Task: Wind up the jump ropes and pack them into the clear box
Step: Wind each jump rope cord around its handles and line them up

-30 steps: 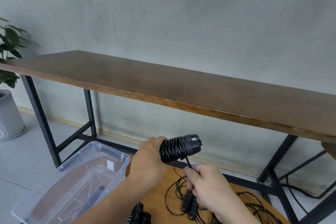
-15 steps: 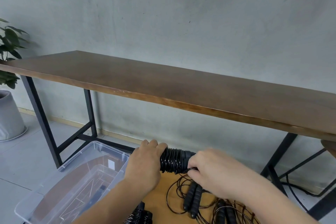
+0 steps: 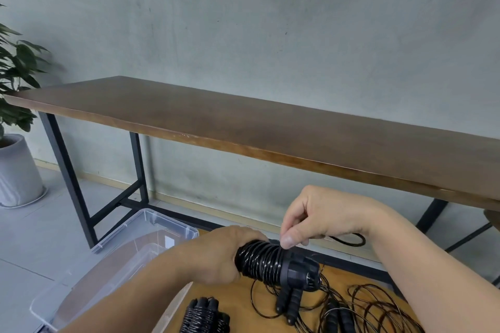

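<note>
At the near edge, a wound rope (image 3: pixel 203 317) lies on the round table (image 3: pixel 238 303), its coils tight around its handles. Just right of it, loose ropes (image 3: pixel 359 308) spread in dark loops over the table, with two handles (image 3: pixel 288 303) lying side by side and pointing toward the near edge. More handles sit among the loops farther right, partly hidden by the right forearm.

Above these, the left hand (image 3: pixel 216 257) grips the left end of the bundle (image 3: pixel 273 262), fingers curled round it. The bundle's long axis runs left to right and tilts slightly down toward the right, where its black cap (image 3: pixel 304 273) points right and a little toward the camera. Cord is wrapped in close turns along its length up to the cap. It is held in the air over the table's far part, not resting on anything.

The right hand (image 3: pixel 322 217) comes from above and right, thumb and forefinger pinching the cord (image 3: pixel 349 239) at the top of the coils; a loop of cord trails out to the right behind the wrist.

To the left, the clear box (image 3: pixel 151 227) stands open beside the table on the floor; the left forearm crosses over its near right part, between the bundle and the box's opening.

Farther off, a long bench (image 3: pixel 243 127) on black legs runs along the wall (image 3: pixel 270 21), and a potted plant (image 3: pixel 16 143) stands at far left.
</note>
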